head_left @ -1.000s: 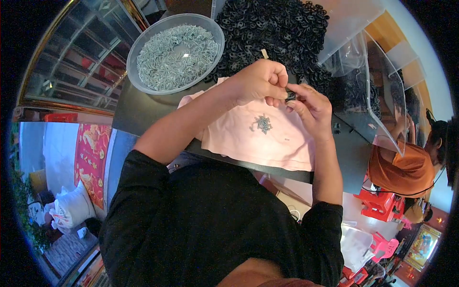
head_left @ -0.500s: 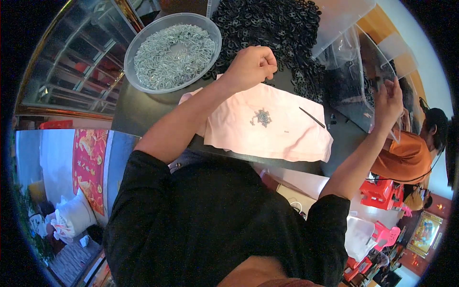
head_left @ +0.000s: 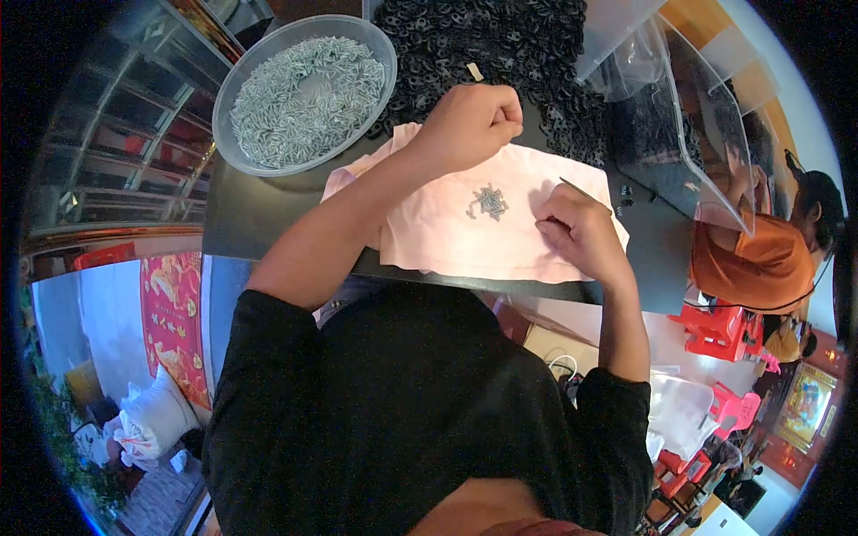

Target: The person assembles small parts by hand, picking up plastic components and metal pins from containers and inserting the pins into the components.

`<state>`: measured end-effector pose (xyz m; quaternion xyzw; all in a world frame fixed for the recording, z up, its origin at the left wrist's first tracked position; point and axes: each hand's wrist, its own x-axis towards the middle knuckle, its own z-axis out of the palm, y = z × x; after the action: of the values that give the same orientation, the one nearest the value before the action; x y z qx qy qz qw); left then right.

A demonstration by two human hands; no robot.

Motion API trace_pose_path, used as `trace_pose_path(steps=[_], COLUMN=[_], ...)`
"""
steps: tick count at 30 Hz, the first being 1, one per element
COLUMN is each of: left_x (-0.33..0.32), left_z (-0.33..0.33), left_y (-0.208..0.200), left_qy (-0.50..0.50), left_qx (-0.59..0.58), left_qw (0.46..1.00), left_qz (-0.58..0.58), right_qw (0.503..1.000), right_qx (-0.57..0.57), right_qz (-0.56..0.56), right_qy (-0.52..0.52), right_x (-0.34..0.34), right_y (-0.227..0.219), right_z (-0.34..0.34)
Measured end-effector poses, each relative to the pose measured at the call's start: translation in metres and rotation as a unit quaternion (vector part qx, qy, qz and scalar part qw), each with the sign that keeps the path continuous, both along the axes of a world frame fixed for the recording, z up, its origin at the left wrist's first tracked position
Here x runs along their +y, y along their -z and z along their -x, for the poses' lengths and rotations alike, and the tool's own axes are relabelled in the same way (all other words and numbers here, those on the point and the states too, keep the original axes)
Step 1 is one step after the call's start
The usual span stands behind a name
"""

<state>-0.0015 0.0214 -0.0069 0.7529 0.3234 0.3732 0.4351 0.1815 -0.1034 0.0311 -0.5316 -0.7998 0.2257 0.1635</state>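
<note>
My left hand (head_left: pixel 478 125) is closed at the far edge of a pale pink cloth (head_left: pixel 429 241), fingers curled inward; whatever they hold is hidden. My right hand (head_left: pixel 581 230) is over the right part of the cloth with fingers bent and pressed together. A thin dark stick-like tool (head_left: pixel 572 185) shows along its far side; I cannot tell whether the fingers grip it. Between the hands, a small pile of metal pins or screws (head_left: pixel 488 204) lies on the cloth.
A round translucent tub (head_left: pixel 390 76) full of silvery metal pieces stands at the far left. Black loop-shaped parts (head_left: pixel 527 45) are heaped at the back, with a small tan piece (head_left: pixel 475 71) on them. Clear plastic bins (head_left: pixel 706 170) stand right, near a person in orange (head_left: pixel 751 259).
My right hand has come from the clear bin at the right down to the cloth beside the dark tool. My left hand stays closed in nearly the same place. A tan piece now shows beyond it.
</note>
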Motion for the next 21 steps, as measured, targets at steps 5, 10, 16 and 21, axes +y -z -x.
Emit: trace_pose_path(steps=[5, 10, 16, 21], left_x=[-0.014, -0.031, -0.035, -0.033], left_z=[-0.003, -0.007, -0.014, -0.019], left_y=[-0.006, -0.016, -0.007, 0.005], left_qy=[0.034, 0.053, 0.058, 0.073], left_qx=[0.021, 0.102, 0.061, -0.001], left_qw=[0.999, 0.993, 0.996, 0.997], left_qz=[-0.015, -0.020, -0.010, 0.029], right_qw=[0.993, 0.990, 0.992, 0.978], right_qx=[-0.076, -0.097, 0.039, 0.151], right_qz=[-0.078, -0.091, -0.101, -0.123], right_qy=[-0.046, -0.038, 0.057, 0.071], right_x=[0.004, -0.003, 0.007, 0.032], right_y=[-0.001, -0.002, 0.006, 0.005], right_z=[0.006, 0.005, 0.001, 0.009])
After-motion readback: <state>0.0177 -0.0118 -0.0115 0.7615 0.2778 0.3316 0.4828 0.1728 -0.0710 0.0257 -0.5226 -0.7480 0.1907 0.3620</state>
